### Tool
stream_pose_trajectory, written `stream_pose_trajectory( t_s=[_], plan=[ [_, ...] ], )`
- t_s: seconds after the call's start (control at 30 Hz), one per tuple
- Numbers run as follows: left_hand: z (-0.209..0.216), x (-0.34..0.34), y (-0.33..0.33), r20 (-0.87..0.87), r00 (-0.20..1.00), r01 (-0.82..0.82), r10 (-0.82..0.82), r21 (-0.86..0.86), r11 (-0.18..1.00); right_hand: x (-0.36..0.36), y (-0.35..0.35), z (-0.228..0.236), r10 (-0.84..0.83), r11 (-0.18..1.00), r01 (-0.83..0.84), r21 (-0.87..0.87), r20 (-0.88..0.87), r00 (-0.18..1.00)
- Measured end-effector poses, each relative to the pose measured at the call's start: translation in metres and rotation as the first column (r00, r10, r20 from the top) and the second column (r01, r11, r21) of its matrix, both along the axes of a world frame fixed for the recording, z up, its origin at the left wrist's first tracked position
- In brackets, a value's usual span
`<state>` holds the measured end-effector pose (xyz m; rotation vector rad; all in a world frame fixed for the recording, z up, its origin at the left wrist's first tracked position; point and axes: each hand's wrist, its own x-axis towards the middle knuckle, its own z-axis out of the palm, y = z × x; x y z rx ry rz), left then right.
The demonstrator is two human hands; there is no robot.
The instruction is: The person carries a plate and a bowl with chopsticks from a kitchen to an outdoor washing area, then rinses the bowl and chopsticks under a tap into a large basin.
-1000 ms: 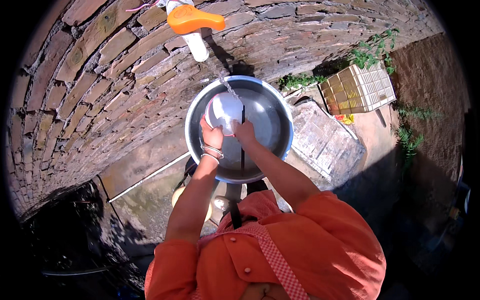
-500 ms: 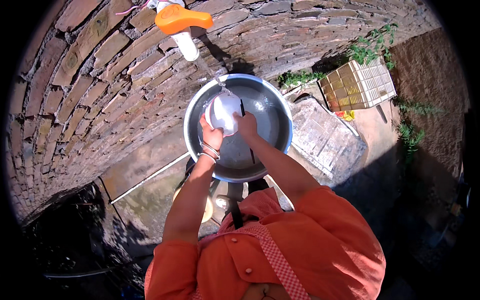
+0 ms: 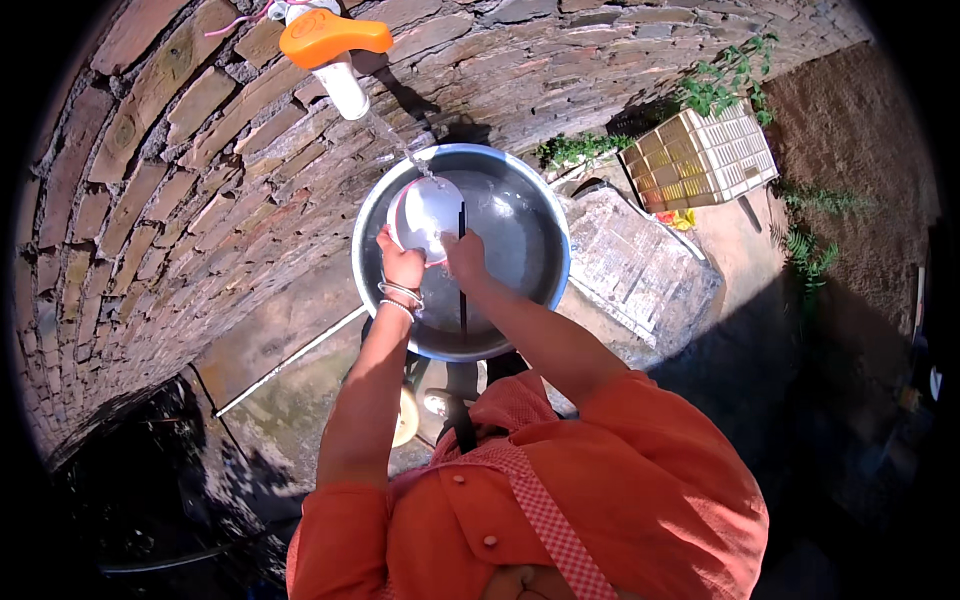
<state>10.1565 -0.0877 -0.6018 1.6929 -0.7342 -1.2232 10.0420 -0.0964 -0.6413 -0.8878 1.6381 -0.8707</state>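
Over a wide metal basin [image 3: 525, 275] with a blue-edged rim, my left hand [image 3: 403, 265] grips a white bowl [image 3: 428, 200] with a reddish rim by its near left side. Water [image 3: 392, 138] runs from the tap [image 3: 345, 92] toward the bowl's far edge. My right hand [image 3: 466, 258] is closed around thin dark sticks [image 3: 464, 310] that look like chopsticks, standing out above and below the fist. Its fingers are at the bowl's right side; whether they touch the bowl's inside I cannot tell.
The tap has an orange handle [image 3: 335, 38] and comes out of a brick wall [image 3: 230, 150]. To the right lie a worn stone slab [image 3: 640, 265] and a cream plastic crate [image 3: 700, 160] near green plants [image 3: 720, 85]. A pale round object [image 3: 406, 418] sits below the basin.
The whole view has shifted slightly, so everything sits a little further left. The dark sticks have turned more upright. Both hands keep their holds under the running water.
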Motion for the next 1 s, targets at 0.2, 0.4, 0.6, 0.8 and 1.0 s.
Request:
stream_pose_trajectory(
  t_s=[0.2,0.4,0.6,0.8,1.0],
  plan=[
    [-0.005,-0.03,0.0,0.374,0.906,-0.053,0.196,-0.36,0.932,0.023,0.01,-0.002,-0.112,0.964,0.048,0.262,0.234,0.966],
    [-0.02,0.009,-0.006,0.362,0.932,0.1,0.009,-0.28,0.955,0.013,-0.008,0.014,-0.038,0.996,0.016,0.092,0.242,0.969],
    [0.007,0.017,-0.018,0.121,0.951,0.293,-0.285,-0.053,0.955,-0.02,-0.019,-0.005,0.016,0.961,-0.046,-0.271,-0.113,0.993],
    [0.022,0.036,-0.027,0.685,0.66,0.345,-0.309,0.089,0.934,-0.03,-0.005,0.049,0.257,0.965,-0.259,0.031,0.06,0.965],
    [0.011,0.02,-0.041,0.889,0.403,0.377,-0.216,0.053,0.924,-0.031,-0.007,0.047,0.181,0.983,-0.181,0.011,-0.14,0.974]
  ],
)
